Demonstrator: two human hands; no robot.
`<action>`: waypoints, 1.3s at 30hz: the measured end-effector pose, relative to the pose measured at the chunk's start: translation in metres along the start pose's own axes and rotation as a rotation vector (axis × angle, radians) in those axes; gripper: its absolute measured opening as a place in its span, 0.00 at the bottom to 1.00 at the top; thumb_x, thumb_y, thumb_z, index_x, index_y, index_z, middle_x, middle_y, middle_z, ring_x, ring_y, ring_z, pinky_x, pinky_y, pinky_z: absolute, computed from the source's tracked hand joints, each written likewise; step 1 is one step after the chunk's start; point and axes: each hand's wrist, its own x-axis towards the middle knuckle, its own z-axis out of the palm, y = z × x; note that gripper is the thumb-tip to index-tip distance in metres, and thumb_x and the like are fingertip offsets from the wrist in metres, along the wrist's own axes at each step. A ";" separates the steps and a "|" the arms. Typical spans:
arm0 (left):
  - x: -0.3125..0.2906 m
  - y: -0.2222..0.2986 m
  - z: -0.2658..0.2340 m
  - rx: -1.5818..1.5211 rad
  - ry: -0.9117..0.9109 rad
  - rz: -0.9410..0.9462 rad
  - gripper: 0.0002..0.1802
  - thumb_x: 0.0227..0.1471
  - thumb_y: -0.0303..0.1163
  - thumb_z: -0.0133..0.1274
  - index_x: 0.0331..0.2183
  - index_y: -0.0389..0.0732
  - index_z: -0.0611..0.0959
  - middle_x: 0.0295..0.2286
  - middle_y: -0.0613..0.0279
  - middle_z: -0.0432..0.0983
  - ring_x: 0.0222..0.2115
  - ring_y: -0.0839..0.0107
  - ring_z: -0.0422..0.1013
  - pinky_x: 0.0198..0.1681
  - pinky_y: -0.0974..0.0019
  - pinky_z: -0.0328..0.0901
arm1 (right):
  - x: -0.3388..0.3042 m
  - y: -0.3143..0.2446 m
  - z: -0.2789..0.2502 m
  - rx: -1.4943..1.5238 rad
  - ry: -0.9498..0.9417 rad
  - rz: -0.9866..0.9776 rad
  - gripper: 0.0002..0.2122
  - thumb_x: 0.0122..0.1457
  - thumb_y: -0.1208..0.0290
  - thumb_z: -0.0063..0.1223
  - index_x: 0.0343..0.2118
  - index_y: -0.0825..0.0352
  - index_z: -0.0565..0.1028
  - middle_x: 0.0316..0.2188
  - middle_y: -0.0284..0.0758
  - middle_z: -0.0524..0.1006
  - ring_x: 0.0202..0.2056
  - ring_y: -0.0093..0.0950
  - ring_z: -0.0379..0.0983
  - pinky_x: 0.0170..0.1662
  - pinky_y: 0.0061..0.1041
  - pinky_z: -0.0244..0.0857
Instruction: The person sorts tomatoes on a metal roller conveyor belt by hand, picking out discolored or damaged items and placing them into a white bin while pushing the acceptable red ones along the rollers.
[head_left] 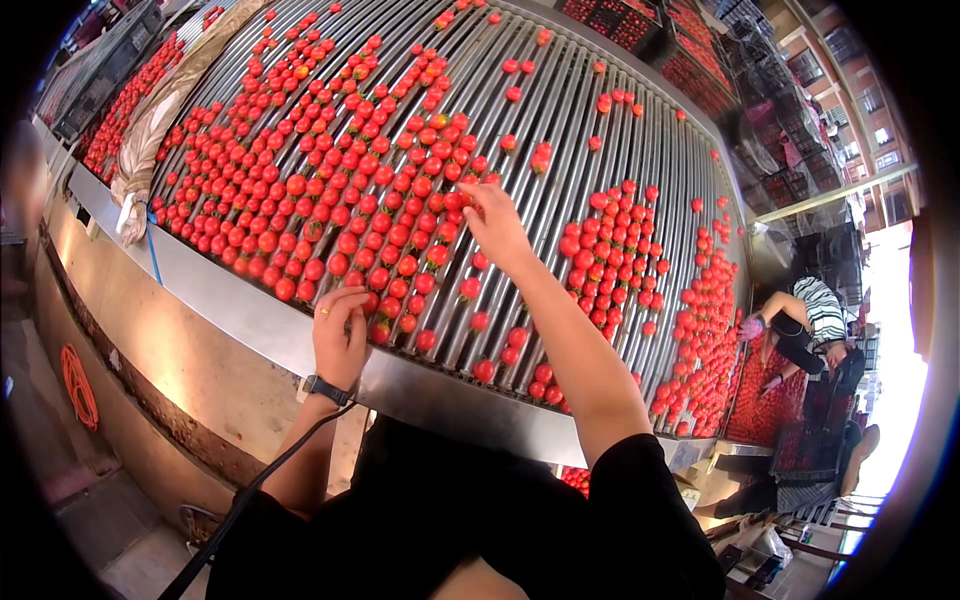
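Observation:
Small red tomatoes (262, 190) lie in rows across a bed of metal rollers (560, 110). My right hand (497, 228) reaches over the middle of the rollers. Its thumb and fingertips close around a tomato (455, 200) still among the others. At the near edge, my left hand (340, 338), with a ring and a dark wristwatch (328, 388), has its fingers curled inward. Tomatoes touch or nearly touch its fingertips, and whatever its fingers hold is hidden.
A metal ledge (450, 405) borders the rollers in front of me. A rolled cloth (150, 150) lies across the left side. Crates of tomatoes (690, 60) stand beyond the far edge. At right, another person in a striped top (822, 310) bends over a heap of tomatoes. A black cable runs by my left forearm.

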 end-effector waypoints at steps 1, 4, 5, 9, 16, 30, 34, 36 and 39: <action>-0.001 0.001 0.000 -0.004 -0.004 -0.001 0.11 0.46 0.15 0.47 0.33 0.36 0.78 0.37 0.54 0.74 0.40 0.57 0.68 0.44 0.62 0.63 | -0.004 -0.003 0.004 -0.009 0.025 -0.081 0.17 0.54 0.74 0.50 0.48 0.61 0.70 0.41 0.38 0.71 0.44 0.38 0.66 0.51 0.32 0.60; -0.003 0.002 0.003 -0.002 -0.017 0.013 0.10 0.47 0.16 0.46 0.33 0.35 0.78 0.37 0.54 0.73 0.40 0.58 0.69 0.46 0.63 0.62 | 0.004 -0.004 0.012 -0.176 -0.069 -0.145 0.17 0.53 0.73 0.50 0.48 0.60 0.71 0.41 0.37 0.71 0.45 0.38 0.65 0.51 0.33 0.60; -0.004 0.003 0.006 0.001 -0.020 0.020 0.09 0.48 0.16 0.46 0.33 0.35 0.77 0.37 0.53 0.73 0.40 0.59 0.69 0.46 0.63 0.62 | 0.008 -0.003 0.012 -0.221 -0.090 -0.090 0.15 0.52 0.72 0.52 0.44 0.58 0.72 0.42 0.35 0.71 0.45 0.36 0.65 0.52 0.33 0.60; -0.010 -0.003 0.008 -0.073 0.066 -0.052 0.11 0.49 0.17 0.44 0.35 0.35 0.77 0.36 0.54 0.73 0.38 0.60 0.68 0.45 0.64 0.62 | 0.021 -0.019 0.003 0.120 -0.071 0.204 0.12 0.52 0.69 0.53 0.37 0.68 0.68 0.36 0.43 0.71 0.35 0.39 0.72 0.41 0.34 0.66; -0.020 -0.004 0.018 -0.283 0.242 -0.149 0.12 0.51 0.17 0.41 0.38 0.35 0.75 0.35 0.57 0.70 0.35 0.68 0.67 0.41 0.69 0.62 | -0.052 -0.047 0.001 -0.098 -0.421 -0.171 0.07 0.54 0.74 0.48 0.35 0.67 0.66 0.31 0.43 0.69 0.37 0.40 0.68 0.42 0.35 0.64; -0.041 0.035 0.040 0.513 -0.249 -0.006 0.25 0.44 0.31 0.57 0.46 0.40 0.73 0.50 0.45 0.61 0.47 0.47 0.61 0.51 0.54 0.57 | -0.153 -0.054 -0.061 0.213 -0.339 0.291 0.09 0.59 0.69 0.47 0.27 0.70 0.69 0.22 0.41 0.71 0.27 0.41 0.70 0.31 0.34 0.63; -0.040 0.049 0.064 0.369 -0.392 0.205 0.24 0.50 0.37 0.52 0.50 0.43 0.71 0.57 0.48 0.54 0.57 0.50 0.53 0.58 0.49 0.49 | -0.192 -0.041 -0.075 0.454 -0.192 0.501 0.10 0.62 0.70 0.44 0.28 0.70 0.72 0.19 0.32 0.70 0.23 0.22 0.67 0.28 0.23 0.62; -0.033 0.045 0.077 0.259 -0.542 0.349 0.24 0.52 0.38 0.50 0.51 0.44 0.71 0.57 0.53 0.55 0.58 0.52 0.51 0.59 0.49 0.47 | -0.215 -0.028 -0.072 0.457 -0.151 0.537 0.09 0.62 0.72 0.43 0.29 0.70 0.72 0.20 0.30 0.70 0.23 0.18 0.65 0.27 0.19 0.61; -0.018 0.050 0.080 0.193 -0.531 0.419 0.24 0.53 0.39 0.50 0.51 0.46 0.71 0.57 0.55 0.56 0.59 0.52 0.49 0.60 0.48 0.46 | -0.236 -0.035 -0.077 0.459 -0.011 0.539 0.07 0.62 0.74 0.42 0.31 0.69 0.72 0.22 0.31 0.70 0.22 0.18 0.64 0.27 0.18 0.60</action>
